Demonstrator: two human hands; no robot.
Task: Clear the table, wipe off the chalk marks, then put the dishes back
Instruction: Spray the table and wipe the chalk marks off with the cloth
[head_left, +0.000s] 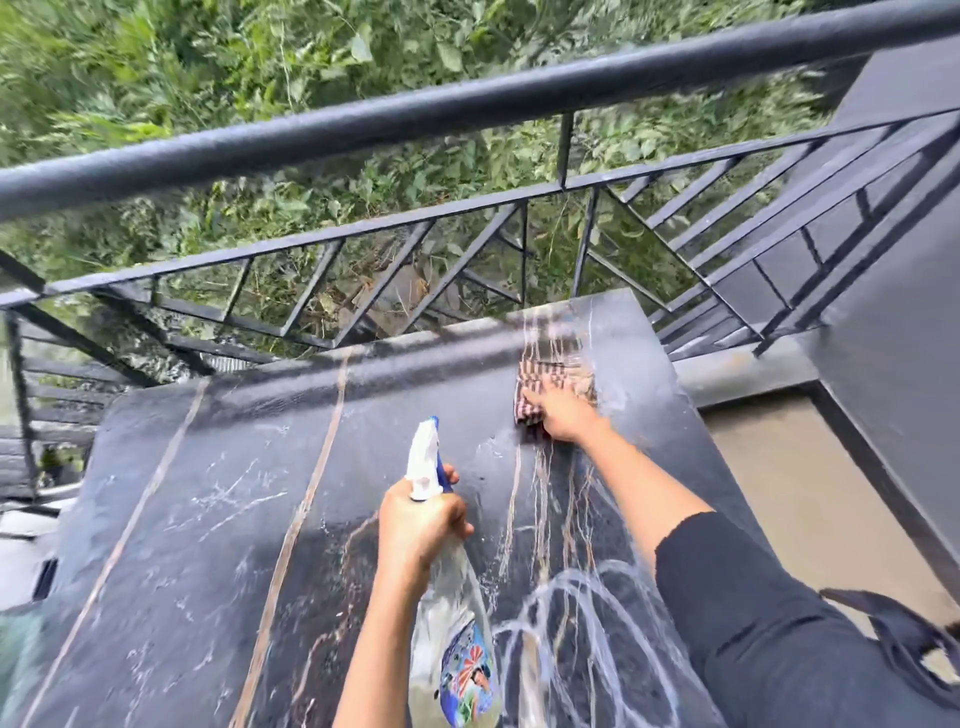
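Observation:
A dark marble-patterned table (208, 519) fills the lower view, its top wet and streaked. White chalk loops (587, 618) curl over its near right part. My left hand (421, 525) grips the neck of a clear spray bottle (457, 613) with a white and blue nozzle pointing away from me. My right hand (563, 415) presses flat on a red-and-white checked cloth (550, 379) near the table's far right edge. No dishes are in view.
A black metal railing (467, 104) runs along the table's far side, with green bushes (208, 67) beyond it. A dark wall (893, 291) and brown floor (810, 493) lie to the right. A dark sleeve (779, 623) covers my right upper arm.

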